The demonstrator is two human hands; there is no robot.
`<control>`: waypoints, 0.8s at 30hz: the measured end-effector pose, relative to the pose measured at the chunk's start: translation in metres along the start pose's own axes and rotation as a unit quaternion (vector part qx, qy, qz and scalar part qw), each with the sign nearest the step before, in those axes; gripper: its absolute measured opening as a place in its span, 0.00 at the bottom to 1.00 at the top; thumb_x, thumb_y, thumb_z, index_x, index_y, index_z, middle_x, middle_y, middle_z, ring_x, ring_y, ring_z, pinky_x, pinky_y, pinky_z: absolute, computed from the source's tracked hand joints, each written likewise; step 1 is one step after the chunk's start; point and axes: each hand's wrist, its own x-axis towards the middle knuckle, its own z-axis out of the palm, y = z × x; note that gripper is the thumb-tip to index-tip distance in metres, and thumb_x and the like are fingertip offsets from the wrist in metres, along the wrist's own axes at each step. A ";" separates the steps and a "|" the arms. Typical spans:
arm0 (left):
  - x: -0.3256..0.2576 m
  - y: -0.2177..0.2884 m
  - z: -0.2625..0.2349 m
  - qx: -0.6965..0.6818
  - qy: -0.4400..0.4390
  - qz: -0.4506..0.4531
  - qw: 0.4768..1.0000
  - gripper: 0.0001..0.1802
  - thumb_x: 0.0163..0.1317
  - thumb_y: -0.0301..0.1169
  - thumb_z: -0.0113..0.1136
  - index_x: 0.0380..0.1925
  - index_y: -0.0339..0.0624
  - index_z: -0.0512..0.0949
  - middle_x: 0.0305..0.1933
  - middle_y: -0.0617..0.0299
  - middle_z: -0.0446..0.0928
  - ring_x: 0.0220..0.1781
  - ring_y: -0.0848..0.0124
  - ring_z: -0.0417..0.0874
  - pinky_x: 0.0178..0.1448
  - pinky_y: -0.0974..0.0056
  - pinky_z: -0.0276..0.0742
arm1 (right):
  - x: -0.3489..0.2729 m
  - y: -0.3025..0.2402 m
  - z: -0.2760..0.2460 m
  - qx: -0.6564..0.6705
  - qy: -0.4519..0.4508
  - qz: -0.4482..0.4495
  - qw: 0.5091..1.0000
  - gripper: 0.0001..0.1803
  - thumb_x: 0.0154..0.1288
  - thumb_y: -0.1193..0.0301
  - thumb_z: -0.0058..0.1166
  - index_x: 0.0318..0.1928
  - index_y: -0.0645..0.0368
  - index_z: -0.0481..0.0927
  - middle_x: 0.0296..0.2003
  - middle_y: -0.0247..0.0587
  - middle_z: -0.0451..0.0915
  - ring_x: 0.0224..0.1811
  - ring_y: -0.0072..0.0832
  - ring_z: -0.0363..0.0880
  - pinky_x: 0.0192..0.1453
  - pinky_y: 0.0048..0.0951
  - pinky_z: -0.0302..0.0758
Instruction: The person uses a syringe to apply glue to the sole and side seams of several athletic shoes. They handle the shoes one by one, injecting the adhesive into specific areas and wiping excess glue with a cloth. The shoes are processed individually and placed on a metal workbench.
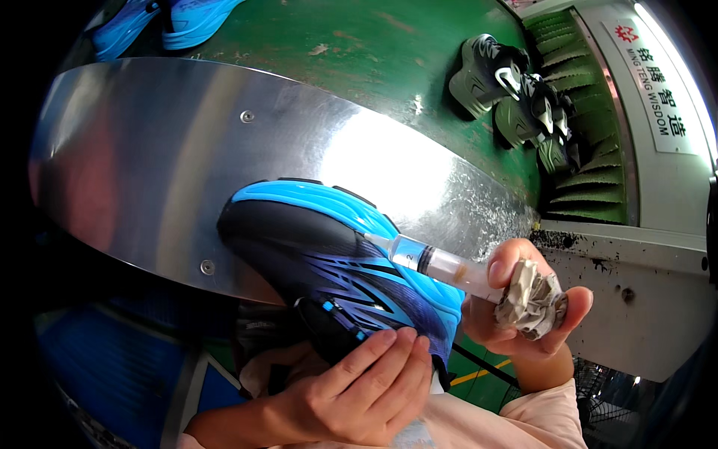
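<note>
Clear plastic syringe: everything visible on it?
Clear plastic syringe with a slim, pale nozzle, printed markings, a dark seal inside near the front and a brownish patch farther back. A crumpled off-white wad covers its rear. It slants, nozzle up-left in the picture, over the side of the blue-and-black sports shoe; tip contact is unclear. The right hand grips its rear.

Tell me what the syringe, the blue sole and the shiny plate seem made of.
Syringe: probably clear, smooth plastic; the dark seal shows through.
Blue sole: perhaps moulded foam or rubber, slightly glossy, with ridged sides.
Shiny plate: apparently polished metal, given its grey sheen and blurred reflections.
</note>
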 end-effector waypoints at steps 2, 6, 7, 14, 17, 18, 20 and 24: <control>0.004 0.001 -0.004 0.023 -0.017 0.005 1.000 0.10 0.58 0.31 0.53 0.37 0.44 0.81 0.46 0.59 0.80 0.51 0.61 0.81 0.61 0.56 0.72 | -0.008 0.007 -0.003 0.018 -0.001 -0.013 1.000 0.56 0.50 0.26 0.41 0.55 0.72 0.62 0.34 0.38 0.73 0.31 0.18 0.71 0.34 0.18 0.68; 0.006 0.003 -0.008 0.013 -0.035 -0.005 0.999 0.09 0.57 0.30 0.56 0.37 0.44 0.81 0.45 0.59 0.81 0.50 0.61 0.81 0.60 0.56 0.72 | -0.020 0.016 -0.005 0.044 0.002 -0.020 0.999 0.56 0.49 0.26 0.42 0.56 0.69 0.61 0.35 0.38 0.73 0.32 0.18 0.71 0.35 0.18 0.68; 0.006 0.004 -0.008 0.010 -0.039 -0.012 0.999 0.09 0.56 0.30 0.57 0.37 0.45 0.81 0.45 0.59 0.81 0.49 0.61 0.81 0.60 0.56 0.72 | -0.022 0.018 -0.006 0.046 0.005 -0.017 0.999 0.56 0.49 0.26 0.42 0.56 0.69 0.61 0.35 0.38 0.73 0.32 0.18 0.71 0.35 0.18 0.68; 0.005 0.005 -0.006 0.003 -0.038 -0.027 0.999 0.08 0.57 0.30 0.57 0.37 0.46 0.80 0.44 0.60 0.81 0.49 0.62 0.81 0.59 0.57 0.73 | -0.036 0.028 -0.010 0.064 0.019 -0.016 0.998 0.55 0.48 0.26 0.43 0.56 0.68 0.61 0.34 0.38 0.73 0.32 0.19 0.71 0.35 0.19 0.68; 0.004 0.006 -0.006 0.009 -0.038 -0.034 0.999 0.08 0.56 0.29 0.58 0.36 0.46 0.80 0.44 0.61 0.82 0.49 0.62 0.81 0.59 0.57 0.74 | -0.041 0.030 -0.011 0.068 0.022 -0.013 0.997 0.55 0.48 0.27 0.43 0.56 0.68 0.61 0.32 0.38 0.73 0.31 0.20 0.71 0.34 0.19 0.68; 0.004 0.006 -0.006 0.009 -0.039 -0.036 0.999 0.08 0.56 0.29 0.59 0.36 0.46 0.80 0.44 0.61 0.82 0.49 0.62 0.81 0.58 0.57 0.74 | -0.043 0.031 -0.011 0.070 0.024 -0.010 0.997 0.55 0.48 0.27 0.44 0.56 0.68 0.60 0.32 0.38 0.73 0.31 0.20 0.70 0.34 0.19 0.67; 0.005 0.007 -0.007 0.009 -0.041 -0.039 0.998 0.08 0.55 0.28 0.60 0.37 0.46 0.81 0.43 0.61 0.82 0.49 0.62 0.81 0.58 0.56 0.75 | -0.046 0.032 -0.012 0.068 0.027 -0.002 0.997 0.54 0.48 0.27 0.44 0.56 0.67 0.60 0.32 0.37 0.73 0.30 0.19 0.70 0.34 0.19 0.67; 0.006 0.006 -0.005 0.010 -0.044 -0.030 0.999 0.09 0.54 0.28 0.60 0.37 0.46 0.81 0.43 0.61 0.82 0.50 0.61 0.81 0.57 0.56 0.75 | -0.056 0.031 -0.014 0.078 0.042 0.022 0.996 0.54 0.46 0.28 0.46 0.56 0.66 0.60 0.31 0.37 0.73 0.31 0.19 0.70 0.34 0.19 0.67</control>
